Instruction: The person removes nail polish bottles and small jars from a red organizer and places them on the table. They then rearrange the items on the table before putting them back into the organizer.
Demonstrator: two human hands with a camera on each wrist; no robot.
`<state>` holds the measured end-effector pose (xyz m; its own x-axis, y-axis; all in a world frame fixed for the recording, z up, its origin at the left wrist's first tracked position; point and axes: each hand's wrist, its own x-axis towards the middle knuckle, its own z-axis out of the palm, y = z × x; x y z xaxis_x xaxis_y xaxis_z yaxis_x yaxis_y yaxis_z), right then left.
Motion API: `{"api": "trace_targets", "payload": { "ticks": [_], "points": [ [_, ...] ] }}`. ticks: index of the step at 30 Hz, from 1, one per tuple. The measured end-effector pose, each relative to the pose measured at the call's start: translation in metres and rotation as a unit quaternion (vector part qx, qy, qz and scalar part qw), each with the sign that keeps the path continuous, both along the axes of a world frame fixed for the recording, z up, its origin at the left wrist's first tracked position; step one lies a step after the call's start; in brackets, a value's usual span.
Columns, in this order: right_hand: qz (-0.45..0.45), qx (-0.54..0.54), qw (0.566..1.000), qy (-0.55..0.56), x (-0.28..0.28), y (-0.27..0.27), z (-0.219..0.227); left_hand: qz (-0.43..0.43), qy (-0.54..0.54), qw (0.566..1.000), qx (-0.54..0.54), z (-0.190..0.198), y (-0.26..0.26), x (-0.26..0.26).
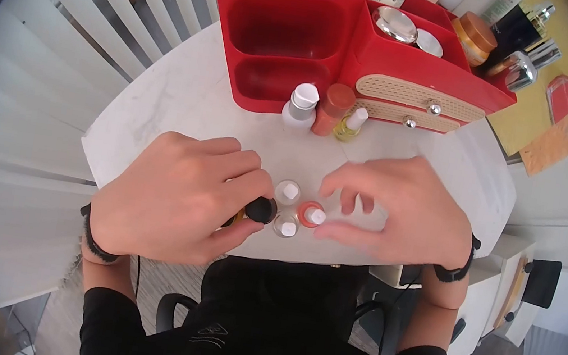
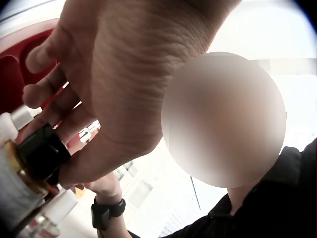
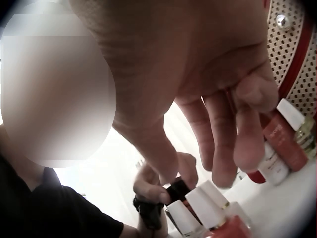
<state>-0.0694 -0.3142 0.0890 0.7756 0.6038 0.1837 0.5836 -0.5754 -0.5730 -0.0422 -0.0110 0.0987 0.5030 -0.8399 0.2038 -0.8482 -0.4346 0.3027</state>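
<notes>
My left hand (image 1: 183, 196) pinches a small bottle by its black cap (image 1: 261, 209), thumb on one side and fingers on the other. In the left wrist view a gold collar (image 2: 20, 166) shows below the cap. Just right of it, two clear bottles with white caps, the far one (image 1: 288, 191) and the near one (image 1: 287, 227), stand close beside a coral bottle (image 1: 311, 214) with a white cap. My right hand (image 1: 399, 208) hovers to the right of the coral bottle, fingers loosely bent, thumb apart, nothing between them.
A red organizer (image 1: 290, 33) with open compartments and woven-front drawers (image 1: 411, 97) stands at the back, jars and bottles on its right part. Before it are a white pump bottle (image 1: 300, 107), a coral tube (image 1: 333, 110) and a yellowish bottle (image 1: 350, 125). The white table (image 1: 140, 114) curves at the edge.
</notes>
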Motion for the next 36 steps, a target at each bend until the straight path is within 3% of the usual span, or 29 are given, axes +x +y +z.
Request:
{"api": "trace_targets", "payload": {
  "ticks": [1, 6, 12, 17, 23, 30, 31, 34, 36],
  "points": [
    [0.048, -0.012, 0.999, 0.018, -0.001, 0.004, 0.002, -0.004, 0.006, 1.0, 0.0, 0.0, 0.0, 0.001],
    [0.058, -0.04, 0.997, 0.028, -0.002, 0.006, -0.009, 0.011, 0.002, 1.0, -0.021, 0.002, 0.001, 0.003],
    [-0.032, 0.048, 0.997, 0.051, 0.006, 0.0, -0.014, 0.077, 0.03, 0.994, -0.074, 0.008, 0.007, 0.011],
    [-0.095, 0.088, 0.986, -0.104, 0.019, 0.017, -0.041, 0.136, -0.019, 0.983, -0.125, -0.006, 0.003, 0.033],
    [-0.14, 0.076, 0.973, -0.167, 0.025, 0.027, -0.052, 0.146, -0.054, 0.981, -0.113, -0.027, -0.001, 0.053],
    [-0.137, 0.094, 0.982, -0.087, 0.014, 0.019, -0.029, 0.156, -0.041, 0.981, -0.106, -0.017, 0.002, 0.045],
    [-0.08, 0.1, 0.991, -0.046, 0.012, 0.016, -0.023, 0.157, -0.042, 0.981, -0.107, -0.01, 0.005, 0.042],
    [0.015, 0.098, 0.995, 0.006, 0.012, 0.018, -0.023, 0.136, 0.039, 0.985, -0.103, 0.009, 0.022, 0.034],
    [0.049, 0.09, 0.995, 0.017, 0.011, 0.021, -0.029, -0.026, 0.171, 0.982, -0.07, 0.016, 0.031, 0.031]
  ]
}}
